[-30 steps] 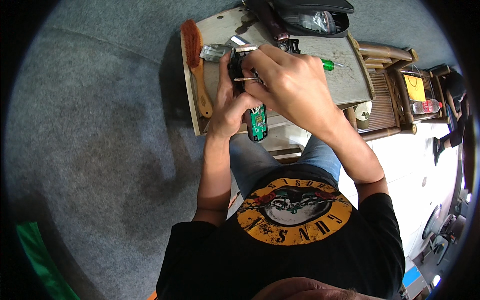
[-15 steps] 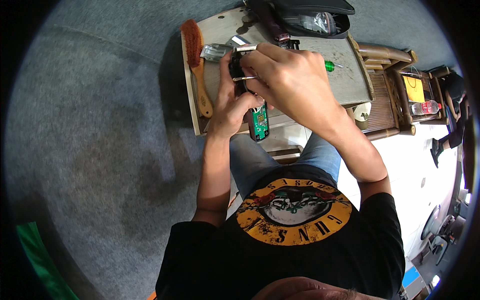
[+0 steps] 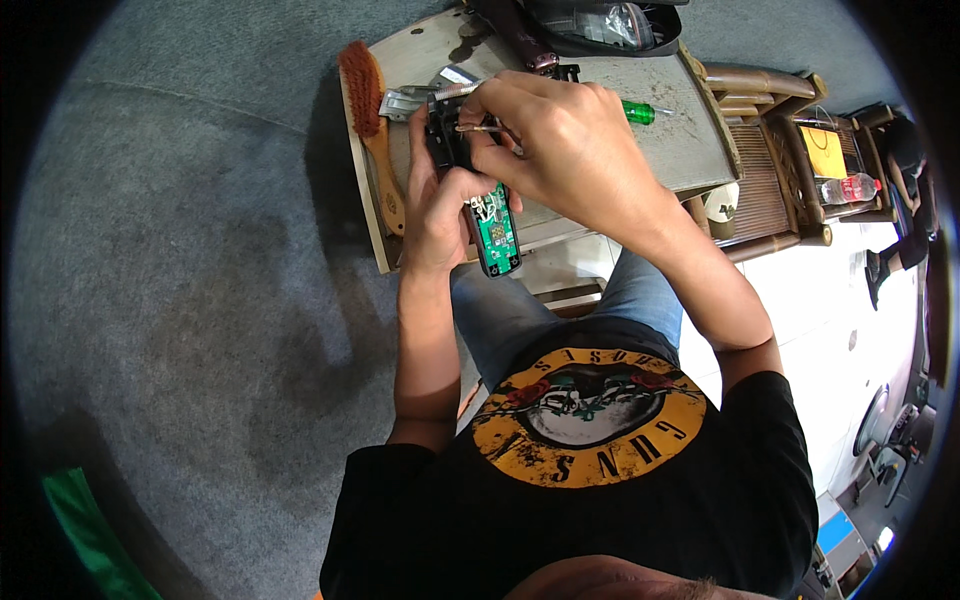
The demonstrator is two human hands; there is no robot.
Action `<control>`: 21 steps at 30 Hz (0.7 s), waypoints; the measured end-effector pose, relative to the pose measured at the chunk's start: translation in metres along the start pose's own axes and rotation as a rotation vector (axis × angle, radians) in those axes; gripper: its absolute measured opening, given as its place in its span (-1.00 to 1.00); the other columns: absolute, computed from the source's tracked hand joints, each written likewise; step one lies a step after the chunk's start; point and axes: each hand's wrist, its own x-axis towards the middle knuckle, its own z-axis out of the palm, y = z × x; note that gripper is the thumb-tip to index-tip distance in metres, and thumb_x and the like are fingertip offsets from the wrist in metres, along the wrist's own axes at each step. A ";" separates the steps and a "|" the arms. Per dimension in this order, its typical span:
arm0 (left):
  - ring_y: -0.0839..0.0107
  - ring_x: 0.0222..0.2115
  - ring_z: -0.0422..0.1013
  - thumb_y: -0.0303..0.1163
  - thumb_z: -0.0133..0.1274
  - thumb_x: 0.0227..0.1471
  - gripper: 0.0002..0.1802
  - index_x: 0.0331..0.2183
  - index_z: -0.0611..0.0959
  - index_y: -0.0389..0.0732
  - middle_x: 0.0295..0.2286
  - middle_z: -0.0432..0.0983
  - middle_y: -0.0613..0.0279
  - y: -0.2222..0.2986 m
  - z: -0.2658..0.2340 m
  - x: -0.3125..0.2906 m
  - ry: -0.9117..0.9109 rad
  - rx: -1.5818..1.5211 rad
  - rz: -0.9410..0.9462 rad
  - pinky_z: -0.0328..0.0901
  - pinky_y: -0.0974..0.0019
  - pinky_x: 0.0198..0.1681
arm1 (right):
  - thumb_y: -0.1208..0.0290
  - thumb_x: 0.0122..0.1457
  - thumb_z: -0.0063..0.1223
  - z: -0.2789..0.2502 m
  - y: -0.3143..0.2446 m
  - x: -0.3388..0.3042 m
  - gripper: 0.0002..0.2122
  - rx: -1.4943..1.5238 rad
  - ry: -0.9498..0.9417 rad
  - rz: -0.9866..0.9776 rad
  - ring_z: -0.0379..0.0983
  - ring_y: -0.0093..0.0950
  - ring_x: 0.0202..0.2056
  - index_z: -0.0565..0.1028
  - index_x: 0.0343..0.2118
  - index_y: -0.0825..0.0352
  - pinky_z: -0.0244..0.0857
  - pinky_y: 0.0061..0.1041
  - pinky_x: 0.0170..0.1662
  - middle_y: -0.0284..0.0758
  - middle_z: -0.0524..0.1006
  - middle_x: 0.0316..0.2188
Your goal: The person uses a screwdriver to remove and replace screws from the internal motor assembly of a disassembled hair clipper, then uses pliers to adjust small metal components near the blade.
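Observation:
My left hand is wrapped around an opened black hand-held device with a long green circuit board and pale wires. Its lower end sticks out below my thumb. Over the device's upper end, my right hand is closed in a pinch, with a thin metal piece poking out from the fingers across the black part. What kind of piece it is cannot be made out. A silvery ribbed rod lies at the top of the device. My right fingers hide part of the inside.
On the small wooden table lie a red-bristled brush, a clear plastic piece, a green-handled screwdriver, and a dark maroon casing beside an open black case. Bamboo furniture with a bottle stands right.
The view has shifted slightly. The device has tilted a little in my left hand, baring more of the board and wires. My right hand still works at its upper end.

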 end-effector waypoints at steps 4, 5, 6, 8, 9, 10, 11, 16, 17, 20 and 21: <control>0.16 -0.37 0.57 -0.56 -0.12 0.00 -0.40 0.13 0.23 -0.19 -0.18 0.52 -0.06 -0.001 0.002 0.003 0.026 -0.085 -0.001 0.58 0.12 -0.38 | 0.37 0.08 0.24 0.001 0.002 -0.001 -0.87 -0.040 -0.023 0.056 0.64 -0.21 -0.46 0.62 -0.37 0.32 0.51 -0.25 -0.41 -0.27 0.65 -0.44; 0.17 -0.37 0.58 -0.54 -0.13 0.02 -0.42 0.13 0.23 -0.20 -0.18 0.52 -0.06 -0.002 0.002 0.003 0.031 -0.121 -0.004 0.58 0.12 -0.38 | 0.37 0.09 0.24 0.002 0.003 -0.001 -0.86 -0.032 -0.014 0.051 0.64 -0.21 -0.46 0.62 -0.36 0.32 0.51 -0.25 -0.42 -0.26 0.65 -0.45; 0.20 -0.35 0.59 -0.47 -0.16 0.12 -0.48 0.13 0.23 -0.21 -0.19 0.52 -0.03 -0.004 0.002 0.002 0.038 -0.084 0.015 0.59 0.14 -0.38 | 0.36 0.10 0.24 0.003 0.005 0.000 -0.86 -0.027 -0.004 0.047 0.64 -0.21 -0.47 0.63 -0.36 0.32 0.50 -0.26 -0.42 -0.26 0.65 -0.47; 0.23 -0.36 0.59 -0.43 -0.15 0.15 -0.52 0.11 0.24 -0.22 -0.20 0.53 -0.01 -0.005 0.000 0.003 0.045 -0.048 -0.002 0.59 0.15 -0.39 | 0.35 0.12 0.24 0.004 0.006 0.000 -0.85 0.007 -0.005 0.075 0.64 -0.23 -0.48 0.64 -0.34 0.31 0.50 -0.27 -0.42 -0.27 0.65 -0.50; 0.24 -0.36 0.59 -0.41 -0.15 0.17 -0.54 0.11 0.24 -0.22 -0.21 0.53 -0.01 -0.005 0.000 0.003 0.048 -0.031 -0.011 0.59 0.15 -0.39 | 0.35 0.14 0.24 0.003 0.006 0.000 -0.85 0.035 -0.018 0.106 0.65 -0.24 -0.49 0.64 -0.33 0.31 0.50 -0.28 -0.42 -0.27 0.65 -0.52; 0.24 -0.36 0.59 -0.39 -0.15 0.19 -0.55 0.10 0.26 -0.22 -0.22 0.53 0.00 -0.005 -0.001 0.004 0.050 0.007 -0.012 0.59 0.15 -0.39 | 0.34 0.15 0.24 0.003 0.007 -0.001 -0.85 0.062 -0.030 0.137 0.65 -0.25 -0.50 0.65 -0.33 0.31 0.49 -0.29 -0.43 -0.27 0.65 -0.54; 0.24 -0.36 0.59 -0.37 -0.15 0.21 -0.57 0.09 0.27 -0.21 -0.23 0.53 0.01 -0.005 -0.001 0.005 0.052 0.044 -0.014 0.59 0.15 -0.39 | 0.34 0.16 0.23 0.003 0.008 -0.001 -0.86 0.051 -0.013 0.132 0.65 -0.26 -0.51 0.65 -0.32 0.31 0.49 -0.30 -0.43 -0.27 0.65 -0.56; 0.22 -0.37 0.58 -0.18 -0.22 0.29 -0.62 0.06 0.33 -0.12 -0.25 0.54 0.03 -0.009 -0.007 0.005 0.010 -0.107 -0.019 0.58 0.12 -0.40 | 0.35 0.22 0.21 -0.007 0.006 -0.005 -0.87 0.177 -0.030 0.277 0.62 -0.32 -0.57 0.64 -0.31 0.30 0.46 -0.34 -0.46 -0.27 0.64 -0.61; 0.21 -0.37 0.58 -0.15 -0.24 0.29 -0.58 0.07 0.36 -0.15 -0.25 0.55 0.01 -0.010 -0.008 0.004 0.030 -0.114 -0.010 0.56 0.12 -0.40 | 0.35 0.22 0.20 -0.008 0.006 -0.008 -0.87 0.172 -0.018 0.276 0.61 -0.31 -0.58 0.64 -0.30 0.30 0.45 -0.34 -0.46 -0.27 0.63 -0.62; 0.19 -0.36 0.57 -0.06 -0.31 0.30 -0.47 0.09 0.42 -0.21 -0.23 0.58 -0.05 -0.008 -0.003 0.003 0.061 -0.156 0.006 0.52 0.09 -0.39 | 0.35 0.22 0.21 -0.013 0.009 -0.017 -0.87 0.151 0.009 0.301 0.58 -0.30 -0.61 0.63 -0.28 0.29 0.41 -0.34 -0.48 -0.27 0.60 -0.65; 0.19 -0.37 0.56 -0.05 -0.32 0.31 -0.47 0.09 0.42 -0.21 -0.21 0.58 -0.08 -0.010 -0.003 0.003 0.059 -0.165 0.016 0.51 0.09 -0.40 | 0.35 0.22 0.21 -0.015 0.010 -0.021 -0.87 0.145 0.002 0.328 0.58 -0.30 -0.61 0.63 -0.27 0.28 0.40 -0.34 -0.48 -0.27 0.59 -0.65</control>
